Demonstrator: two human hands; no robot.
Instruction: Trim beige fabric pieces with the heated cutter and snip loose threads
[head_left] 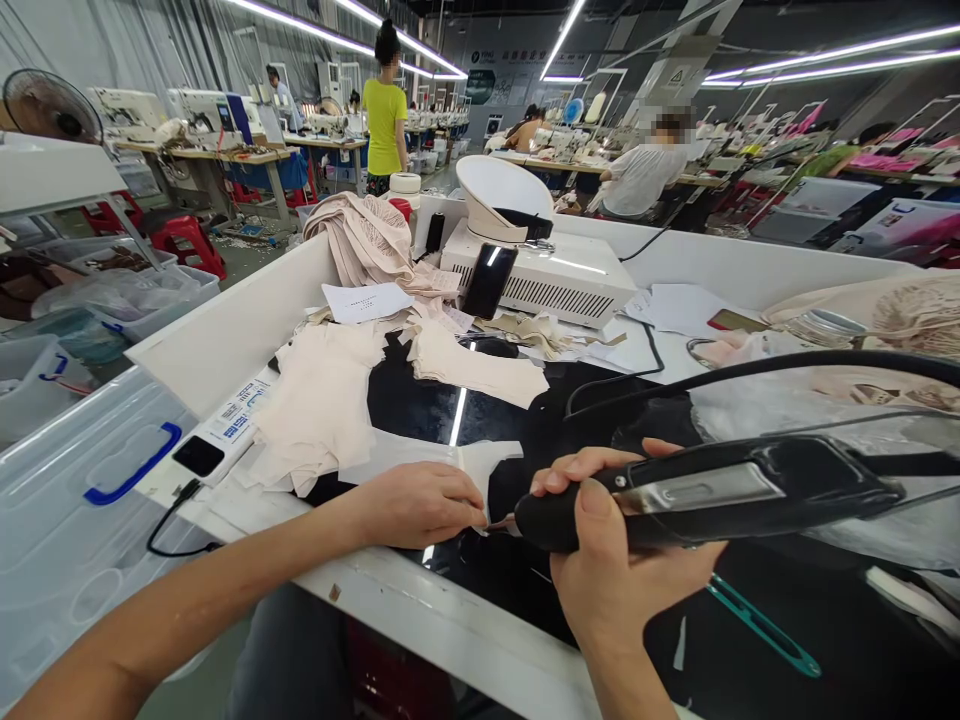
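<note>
My right hand is wrapped round a black hand tool with a metal clip and a black cord running off to the right. The tool's tip points left and meets a thin white fabric piece lying on the glossy black worktop. My left hand rests on the near edge of that fabric piece, fingers curled and pinched on it right beside the tool tip. Just left of my left hand lies a stack of cream fabric pieces.
A white machine with a phone leaning on it stands at the back of the white-walled table. Beige garments are heaped behind. Clear plastic bins sit to the left. Teal snips lie near my right wrist. Other people work at distant tables.
</note>
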